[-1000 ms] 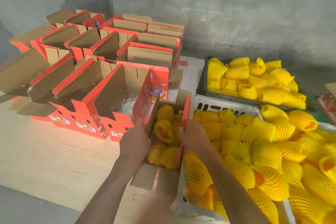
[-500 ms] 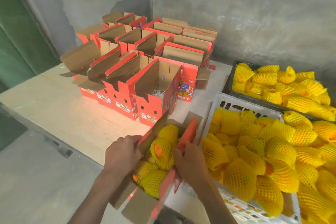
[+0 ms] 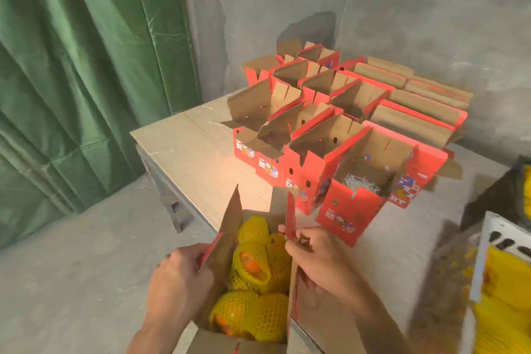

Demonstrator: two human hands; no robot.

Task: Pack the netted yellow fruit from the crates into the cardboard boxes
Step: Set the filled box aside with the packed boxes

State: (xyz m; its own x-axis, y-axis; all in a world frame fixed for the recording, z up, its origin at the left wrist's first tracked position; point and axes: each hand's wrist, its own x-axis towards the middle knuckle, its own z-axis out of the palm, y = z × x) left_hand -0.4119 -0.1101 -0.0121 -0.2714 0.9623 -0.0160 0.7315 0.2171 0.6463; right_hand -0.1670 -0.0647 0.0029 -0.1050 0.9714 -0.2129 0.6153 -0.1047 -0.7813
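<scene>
yellow netted fruit (image 3: 258, 264), red boxes (image 3: 349, 210), green curtain (image 3: 80, 66)

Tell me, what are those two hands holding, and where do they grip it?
The filled box: left hand grips its left flap, right hand its right flap.

We see dim, even indoor light with a warm pink-orange patch on the table (image 3: 201, 158) beside the red boxes (image 3: 342, 135). A dark shadow sits on the wall (image 3: 402, 23) behind them. The right edge smears with motion blur — crate (image 3: 488, 256) and fruit there lose detail — and wide-angle distortion bends the curtain (image 3: 71, 80).
</scene>
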